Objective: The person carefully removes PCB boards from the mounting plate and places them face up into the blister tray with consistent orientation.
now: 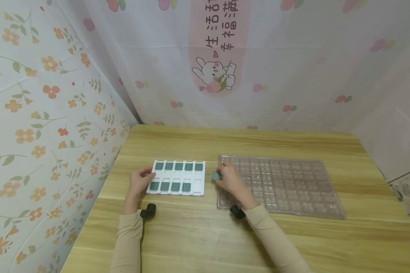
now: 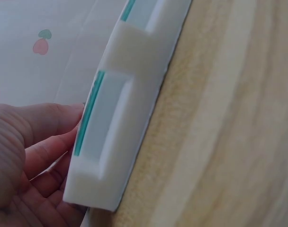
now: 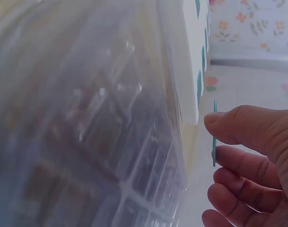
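Observation:
A white tray (image 1: 197,187) lies on the table with small green circuit boards (image 1: 178,166) set in its two rows of recesses. Its lower right recess shows bare white. My left hand (image 1: 139,181) holds the tray's left end; in the left wrist view the thumb (image 2: 54,117) lies against the edge beside a green board (image 2: 89,113). Between thumb and fingers my right hand (image 1: 229,177) pinches a single green circuit board (image 1: 215,175), just right of the white tray. The right wrist view shows this board (image 3: 214,153) edge-on, gripped by the right hand (image 3: 257,156).
A clear plastic tray (image 1: 294,185) with many compartments lies on the right, beneath the right hand and wrist. Each wrist carries a black camera mount (image 1: 237,211). The wooden table (image 1: 191,235) meets patterned curtains (image 1: 294,94) at its back and left.

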Available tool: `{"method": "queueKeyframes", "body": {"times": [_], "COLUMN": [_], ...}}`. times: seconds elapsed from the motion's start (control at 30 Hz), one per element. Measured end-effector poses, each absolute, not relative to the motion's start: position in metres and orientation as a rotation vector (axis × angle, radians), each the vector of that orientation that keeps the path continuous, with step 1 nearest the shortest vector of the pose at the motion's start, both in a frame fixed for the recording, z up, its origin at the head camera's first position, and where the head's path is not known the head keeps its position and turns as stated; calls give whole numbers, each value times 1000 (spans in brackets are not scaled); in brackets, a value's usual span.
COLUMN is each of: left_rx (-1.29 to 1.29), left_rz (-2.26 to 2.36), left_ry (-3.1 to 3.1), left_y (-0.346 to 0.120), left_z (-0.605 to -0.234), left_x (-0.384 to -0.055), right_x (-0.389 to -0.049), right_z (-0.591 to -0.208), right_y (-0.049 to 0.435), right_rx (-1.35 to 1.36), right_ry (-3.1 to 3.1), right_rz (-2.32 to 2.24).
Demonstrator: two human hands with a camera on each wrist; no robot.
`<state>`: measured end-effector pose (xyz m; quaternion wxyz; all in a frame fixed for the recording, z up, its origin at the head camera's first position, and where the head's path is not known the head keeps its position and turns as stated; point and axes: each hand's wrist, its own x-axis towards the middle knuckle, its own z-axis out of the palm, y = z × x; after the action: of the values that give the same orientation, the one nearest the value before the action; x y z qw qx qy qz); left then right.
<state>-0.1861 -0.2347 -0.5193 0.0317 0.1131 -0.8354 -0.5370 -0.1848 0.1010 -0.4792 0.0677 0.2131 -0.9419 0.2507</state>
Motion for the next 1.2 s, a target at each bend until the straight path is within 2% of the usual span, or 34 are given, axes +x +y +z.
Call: {"method": "queueKeyframes", "body": {"times": [1.2], "left_rx": [310], "left_rz": [-1642], "left_ry": [-2579], "left_y": [-238], "left_z": [-519], "left_x": [-186], "right_x": [-203], "right_z": [-474], "right_y": [126], "right_rx": [589], "right_ry": [-2918], "right_rz": [704]}}
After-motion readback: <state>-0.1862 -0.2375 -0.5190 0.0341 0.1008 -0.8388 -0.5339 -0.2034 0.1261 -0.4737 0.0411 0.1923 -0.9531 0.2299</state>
